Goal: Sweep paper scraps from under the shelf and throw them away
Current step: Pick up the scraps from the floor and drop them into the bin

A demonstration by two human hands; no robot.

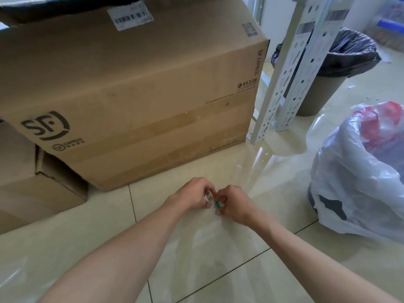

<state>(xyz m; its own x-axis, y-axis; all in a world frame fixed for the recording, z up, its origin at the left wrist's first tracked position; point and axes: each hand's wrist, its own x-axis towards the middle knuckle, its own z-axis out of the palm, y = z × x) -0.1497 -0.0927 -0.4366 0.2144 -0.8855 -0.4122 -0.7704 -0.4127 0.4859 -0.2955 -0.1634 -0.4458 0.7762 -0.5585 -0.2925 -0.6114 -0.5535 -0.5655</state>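
Two hands (194,194) (235,204) around crumpled scraps (215,204).

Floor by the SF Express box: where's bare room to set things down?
Bare tiles left of the left hand, below the smaller carton; also the strip between SF Express box, shelf upright and plastic bag. Crowded right: bag and lined bin.

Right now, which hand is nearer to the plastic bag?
Right. The right hand is left of the plastic bag; the left hand sits farther left, against the right one. Both pinch paper scraps.
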